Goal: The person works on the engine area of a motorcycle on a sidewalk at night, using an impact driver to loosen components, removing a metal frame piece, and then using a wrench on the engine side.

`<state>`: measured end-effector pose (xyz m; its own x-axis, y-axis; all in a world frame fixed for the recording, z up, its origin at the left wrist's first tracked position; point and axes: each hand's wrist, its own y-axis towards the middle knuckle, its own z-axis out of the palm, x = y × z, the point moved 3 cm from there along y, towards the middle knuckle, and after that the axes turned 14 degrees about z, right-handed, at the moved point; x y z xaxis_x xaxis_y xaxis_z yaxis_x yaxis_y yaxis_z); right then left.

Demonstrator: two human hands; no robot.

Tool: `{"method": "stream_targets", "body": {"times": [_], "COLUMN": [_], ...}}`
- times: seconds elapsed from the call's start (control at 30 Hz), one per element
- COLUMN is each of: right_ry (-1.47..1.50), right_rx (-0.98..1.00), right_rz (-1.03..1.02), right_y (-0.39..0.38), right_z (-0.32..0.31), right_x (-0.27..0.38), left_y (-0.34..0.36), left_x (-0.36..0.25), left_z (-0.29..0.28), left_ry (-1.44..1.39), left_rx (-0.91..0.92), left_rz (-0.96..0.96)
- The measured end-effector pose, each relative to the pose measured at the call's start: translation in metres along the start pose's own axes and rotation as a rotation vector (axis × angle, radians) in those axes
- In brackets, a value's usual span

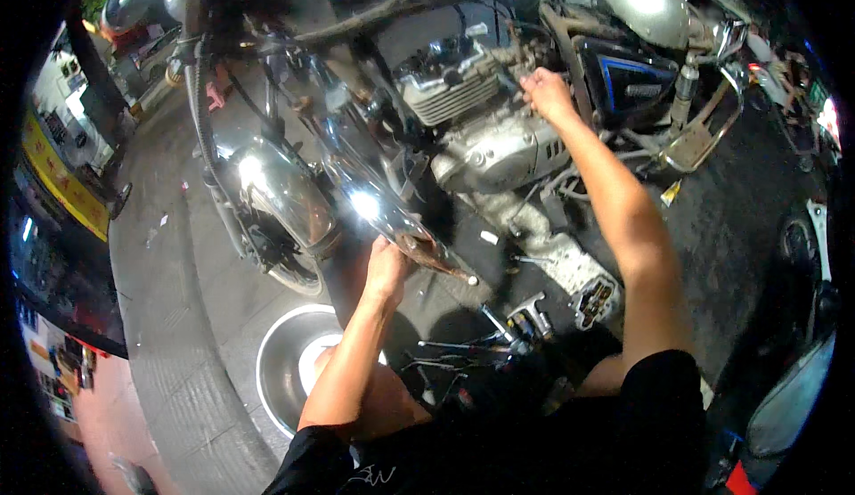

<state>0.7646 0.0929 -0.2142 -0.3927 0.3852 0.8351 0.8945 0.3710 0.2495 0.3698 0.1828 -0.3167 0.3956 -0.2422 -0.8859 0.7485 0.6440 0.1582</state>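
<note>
A motorcycle engine [499, 156] with a finned cylinder [454, 94] sits in its frame in front of me. My left hand [387, 268] is closed around the lower part of a chrome exhaust pipe [365, 205], whose bent end is rusty brown. The fingers are partly hidden by the pipe. Up at the rear of the cylinder is my right hand [548, 96], its fingers curled together near the carburetor area. Whatever lies between those fingers is too small to make out. Chrome front mudguard [280, 183] and front wheel [289, 272] stand left of the pipe.
A steel basin [272, 384] rests by my left forearm. Several hand tools [517, 330] lie on the ground before me, near a removed engine part [592, 303]. A silver tank [628, 0] and black side cover [628, 76] are at the upper right. Another vehicle [793, 397] stands at the right edge.
</note>
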Motion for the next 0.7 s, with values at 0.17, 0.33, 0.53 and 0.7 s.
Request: {"method": "stream_targets", "body": {"times": [0.17,0.33,0.53,0.7], "right_ry": [0.227,0.3,0.269,0.335], "right_rx": [0.216,0.305,0.364,0.394], "right_rz": [0.06,0.011,-0.038,-0.133], "right_y": [-0.055,-0.098,-0.106,-0.103], "right_z": [-0.021,-0.018,-0.035,-0.04], "right_x": [0.024,0.03,0.02,0.015], "left_y": [-0.007,-0.005,0.007,0.014], "left_x": [-0.005,-0.02,-0.023,-0.012], "left_z": [-0.009,-0.03,-0.047,-0.067], "left_ry": [0.04,0.177,0.059,0.145], "left_rx": [-0.011,-0.041,-0.168,-0.273], "left_rz": [-0.01,0.054,0.084,0.168]}}
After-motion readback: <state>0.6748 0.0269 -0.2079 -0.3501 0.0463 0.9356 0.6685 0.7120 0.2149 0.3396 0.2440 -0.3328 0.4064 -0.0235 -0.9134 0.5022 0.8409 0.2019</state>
